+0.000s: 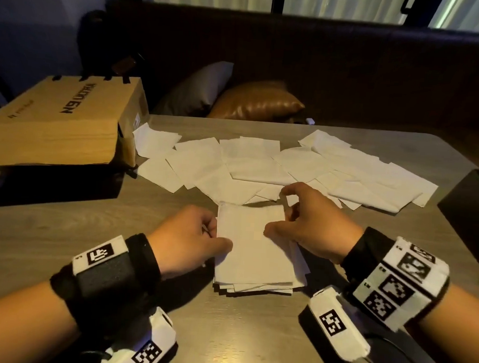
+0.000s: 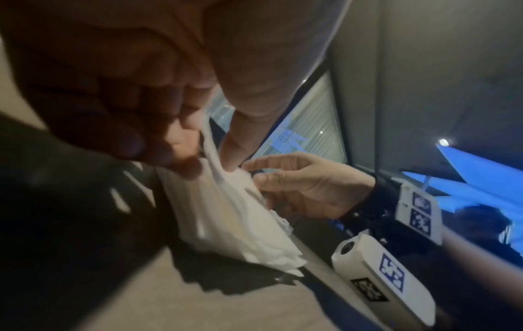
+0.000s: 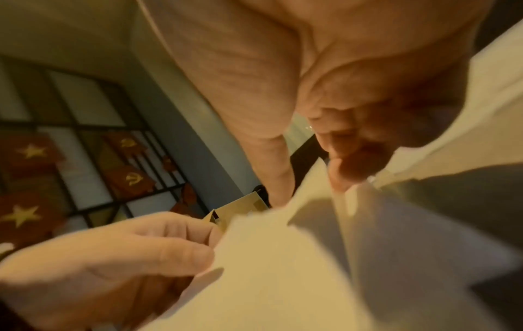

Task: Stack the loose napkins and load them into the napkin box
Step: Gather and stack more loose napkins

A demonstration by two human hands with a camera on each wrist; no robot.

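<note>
A stack of white napkins [image 1: 254, 251] lies on the wooden table [image 1: 63, 236] in front of me, its near edges uneven. My left hand [image 1: 216, 235] pinches the stack's left edge, thumb on top and fingers under it; the left wrist view shows this pinch [image 2: 209, 161] on the stack [image 2: 226, 221]. My right hand [image 1: 283, 214] holds the right side, thumb on top and fingers curled at the far right corner. In the right wrist view the top napkin [image 3: 283, 268] lies between both hands. Several loose napkins [image 1: 261, 166] are spread behind. A black box [image 1: 472, 213] stands at the right edge.
A large brown cardboard box [image 1: 61, 122] lies on the table's left side, touching the loose napkins. Behind the table runs a dark bench with a grey cushion [image 1: 199, 87] and a brown cushion [image 1: 256, 101]. Bare tabletop lies near me, in front of the stack.
</note>
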